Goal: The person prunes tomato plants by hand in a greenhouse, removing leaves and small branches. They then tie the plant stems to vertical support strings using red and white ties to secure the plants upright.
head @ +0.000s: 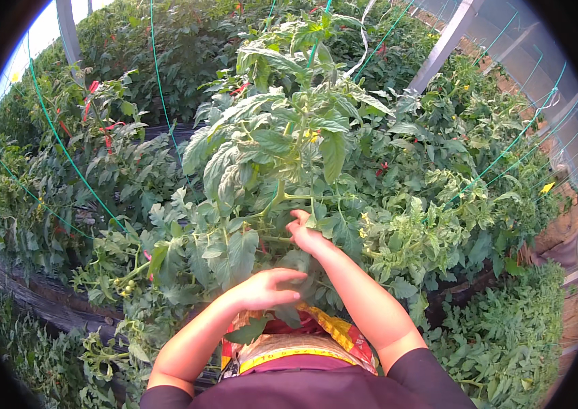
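A tall tomato plant (294,138) with a pale green main stem (280,191) stands in front of me. My right hand (305,232) reaches in among its leaves just below the stem's bend, fingers partly spread; its fingertips are partly among foliage, and whether they touch a stem cannot be told. My left hand (271,289) is lower and nearer my body, with thumb and fingers apart and nothing between them. Below it, a red and yellow printed sack (294,345) is at my waist, with a tomato leaf (248,331) lying over its edge.
Green strings (158,76) rise through the rows. Red ties (108,135) mark plants on the left. Small green tomatoes (128,289) hang at lower left. A grey post (445,46) leans at upper right. Dark plastic mulch (48,301) edges the bed, and low plants (503,327) grow at lower right.
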The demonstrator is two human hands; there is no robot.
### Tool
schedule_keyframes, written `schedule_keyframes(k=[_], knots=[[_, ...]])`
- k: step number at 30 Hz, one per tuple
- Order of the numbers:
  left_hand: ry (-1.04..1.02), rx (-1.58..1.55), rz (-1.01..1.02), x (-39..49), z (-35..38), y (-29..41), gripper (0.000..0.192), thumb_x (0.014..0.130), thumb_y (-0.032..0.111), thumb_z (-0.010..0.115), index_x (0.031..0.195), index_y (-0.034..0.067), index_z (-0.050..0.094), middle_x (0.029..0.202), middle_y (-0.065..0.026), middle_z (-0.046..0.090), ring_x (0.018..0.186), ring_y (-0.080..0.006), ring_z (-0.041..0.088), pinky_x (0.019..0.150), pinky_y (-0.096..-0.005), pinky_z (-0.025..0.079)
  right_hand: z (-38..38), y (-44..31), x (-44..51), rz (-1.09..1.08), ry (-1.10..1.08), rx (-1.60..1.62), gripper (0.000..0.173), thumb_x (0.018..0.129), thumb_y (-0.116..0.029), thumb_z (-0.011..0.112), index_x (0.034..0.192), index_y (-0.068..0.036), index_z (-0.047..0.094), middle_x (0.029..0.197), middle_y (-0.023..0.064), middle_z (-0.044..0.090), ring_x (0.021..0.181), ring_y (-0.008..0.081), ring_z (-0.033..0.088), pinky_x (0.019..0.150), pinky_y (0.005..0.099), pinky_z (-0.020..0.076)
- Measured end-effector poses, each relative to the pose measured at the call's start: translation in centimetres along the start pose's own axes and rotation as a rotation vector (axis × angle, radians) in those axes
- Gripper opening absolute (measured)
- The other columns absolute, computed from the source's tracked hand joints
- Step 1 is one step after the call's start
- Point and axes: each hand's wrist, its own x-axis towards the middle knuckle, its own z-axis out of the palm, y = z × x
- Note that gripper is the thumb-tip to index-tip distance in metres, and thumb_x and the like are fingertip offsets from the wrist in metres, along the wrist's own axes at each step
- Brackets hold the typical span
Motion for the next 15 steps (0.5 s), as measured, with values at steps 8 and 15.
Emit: schedule_keyframes(k=[8, 15], knots=[[0.093, 0.03, 0.036, 0.3, 1.2, -0.2, 0.059, 0.09, 0.033, 0.073, 0.142, 0.01, 0.057, 0.132, -0.014, 0.063, 0.12, -0.0247, 0.061, 0.099, -0.0379, 0.052, -1.6, 0.0, 5.8, -0.188, 0.369, 0.463, 0.034, 0.095, -0.015, 0.058, 0.126, -0.004, 0.059, 0.107, 0.009, 0.068, 0.075, 0.0165, 0.068, 0.055, 0.0294, 0.0568], [0.155, 0.409, 0.202, -0.9, 4.6, -0.6, 0.055, 0.085, 0.03, 0.072, 0.133, 0.007, 0.06, 0.132, -0.0248, 0.059, 0.128, -0.0407, 0.054, 0.109, -0.0477, 0.044, -1.5, -0.1, 1.0, -0.354, 0.17, -0.377, 0.037, 0.095, -0.019, 0.057, 0.127, -0.002, 0.062, 0.114, 0.0195, 0.069, 0.097, 0.0285, 0.071, 0.084, 0.0389, 0.0575]])
